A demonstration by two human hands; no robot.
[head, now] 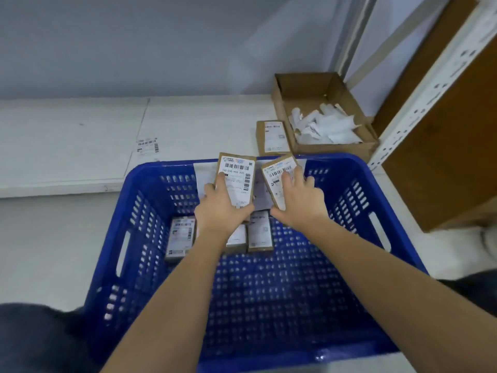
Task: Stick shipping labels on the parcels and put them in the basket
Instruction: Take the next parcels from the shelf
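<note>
left hand [224,208]: holds 1 labelled parcel [236,181], thumb on the label face, fingers curled under its lower end; parcel upright-ish over the far part of the basket, barcode facing the camera.
right hand [301,201]: grips a 2nd labelled parcel [278,179], fingers spread over its label, thumb at the lower edge; parcel tilted left, just beside the 1st, not touching as far as I can tell.
basket [349,335]: blue, perforated, on the floor in front of the person; both forearms reach in over it.
parcels in basket: 1 at left [180,238], 1 at centre-right [259,231], and 1 more [238,239] between them partly hidden by the left wrist; all lie flat on the bottom, labels up.
paper sheet [205,176]: pale, behind the held parcels at the far wall of the basket; what it rests on is hidden.
table [193,122]: white, low, beyond the basket.
spare parcel [273,137]: labelled, flat on the table, touching the cardboard tray.
cardboard tray [281,103]: open, holds crumpled white label backings [326,126].
loose label [147,146]: flat on the table, left of the basket's far rim.
</note>
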